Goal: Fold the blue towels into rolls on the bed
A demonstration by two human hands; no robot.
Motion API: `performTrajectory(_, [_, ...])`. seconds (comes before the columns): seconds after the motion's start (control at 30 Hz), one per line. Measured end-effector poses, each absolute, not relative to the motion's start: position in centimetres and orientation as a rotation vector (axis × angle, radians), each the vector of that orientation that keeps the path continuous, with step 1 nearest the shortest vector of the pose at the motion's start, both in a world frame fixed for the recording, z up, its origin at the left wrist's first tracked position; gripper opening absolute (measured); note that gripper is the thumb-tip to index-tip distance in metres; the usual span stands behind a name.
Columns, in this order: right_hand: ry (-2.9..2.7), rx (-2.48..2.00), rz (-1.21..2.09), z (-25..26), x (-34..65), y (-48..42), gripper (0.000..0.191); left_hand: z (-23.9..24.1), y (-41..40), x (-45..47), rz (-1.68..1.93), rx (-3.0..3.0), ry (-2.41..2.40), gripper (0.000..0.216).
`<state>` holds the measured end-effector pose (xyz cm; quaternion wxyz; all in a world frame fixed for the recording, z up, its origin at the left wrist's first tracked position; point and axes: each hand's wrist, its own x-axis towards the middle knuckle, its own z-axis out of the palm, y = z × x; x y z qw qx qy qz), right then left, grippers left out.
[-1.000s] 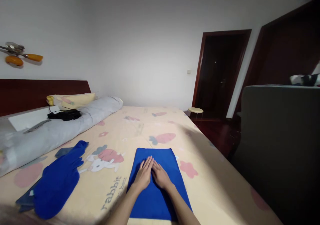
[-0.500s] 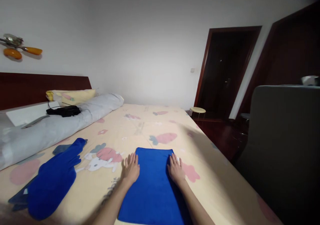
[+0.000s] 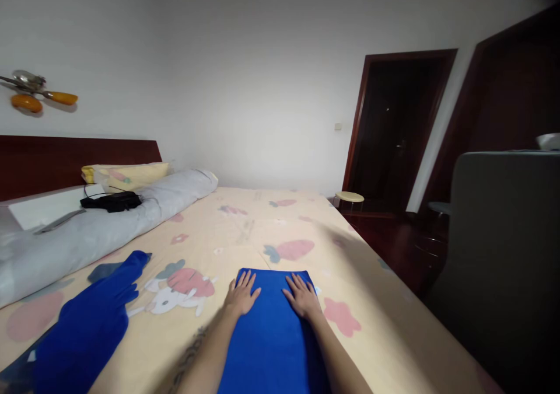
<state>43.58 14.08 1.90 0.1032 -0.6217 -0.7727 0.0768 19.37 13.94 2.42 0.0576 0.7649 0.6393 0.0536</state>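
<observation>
A blue cloth (image 3: 272,335) lies flat in front of me on the patterned bed sheet (image 3: 245,230), its near end cut off by the frame's lower edge. My left hand (image 3: 242,295) rests on the cloth's far left corner, fingers spread and stretched out. On the far right part lies my right hand (image 3: 303,296), also flat with its fingers apart. Neither hand grips anything. Farther left, a second piece of blue fabric (image 3: 85,330) is heaped loosely on the sheet, touched by no hand.
A rolled grey quilt (image 3: 175,192) runs along the headboard (image 3: 79,157), with a black item (image 3: 111,201) on it and a yellow pillow (image 3: 131,175) behind. Right of the bed stand a dark chair back (image 3: 503,254) and a round stool (image 3: 350,197).
Both hands have shifted inward from the cloth's side edges onto its far corners. The view has tilted slightly upward, and the cloth sits lower in the frame.
</observation>
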Motion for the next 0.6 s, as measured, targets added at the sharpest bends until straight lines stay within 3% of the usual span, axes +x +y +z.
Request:
performTrajectory(0.47, [-1.985,-2.183,0.080,0.7,46.6,14.9,0.078,2.9,14.9,18.2,0.090,2.178,2.147,0.080])
performTrajectory(0.6, [-1.992,-2.087,-0.063,1.9,46.2,13.3,0.065,3.0,13.5,19.2,0.160,2.150,2.282,0.070])
